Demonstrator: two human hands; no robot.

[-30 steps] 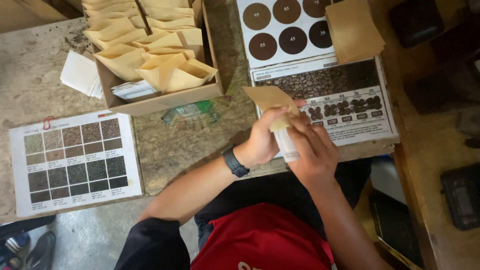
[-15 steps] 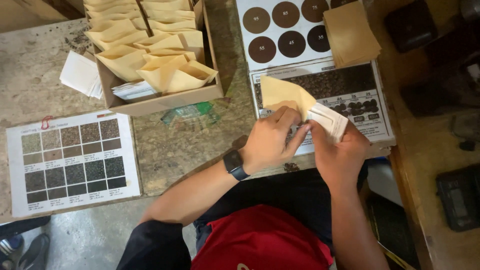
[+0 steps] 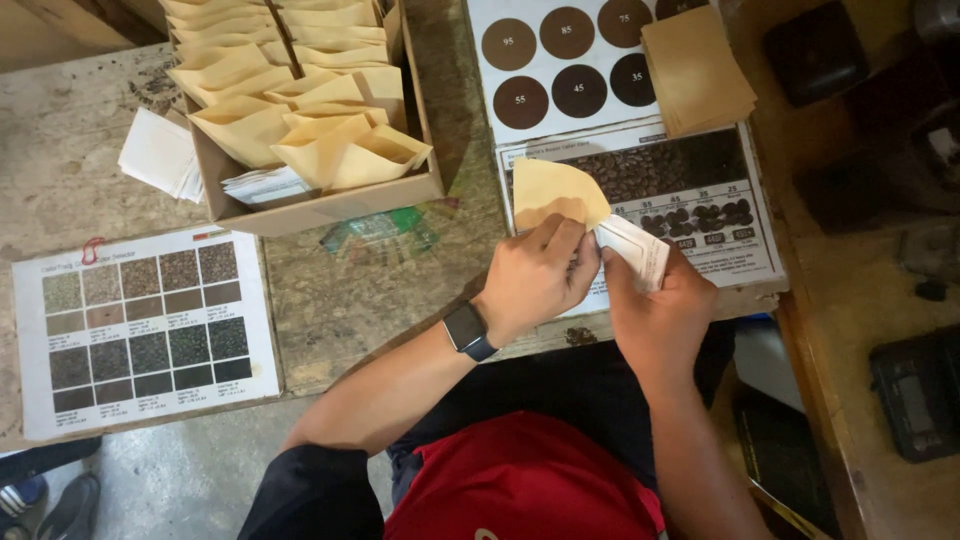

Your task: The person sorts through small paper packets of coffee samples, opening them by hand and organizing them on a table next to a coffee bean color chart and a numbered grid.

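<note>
My left hand (image 3: pixel 535 275) pinches a tan paper cone filter (image 3: pixel 548 192) by its lower edge, a dark watch on its wrist. My right hand (image 3: pixel 660 310) holds a small white packet (image 3: pixel 635 250), its end touching the mouth of the tan filter. Both hands meet above a printed chart with pictures of dark beans (image 3: pixel 690 190) at the front edge of the worn table (image 3: pixel 400 280).
A cardboard box (image 3: pixel 330 205) full of several tan cone filters stands at the back left. A card with brown circles (image 3: pixel 560 55) and a stack of tan squares (image 3: pixel 695 70) lie behind the hands. A swatch chart (image 3: pixel 140 330) and white packets (image 3: pixel 160 155) lie left.
The tan filter and white packet have come apart from a tight clasp; my right hand has shifted right with the packet and now brings its end to the filter's mouth.
</note>
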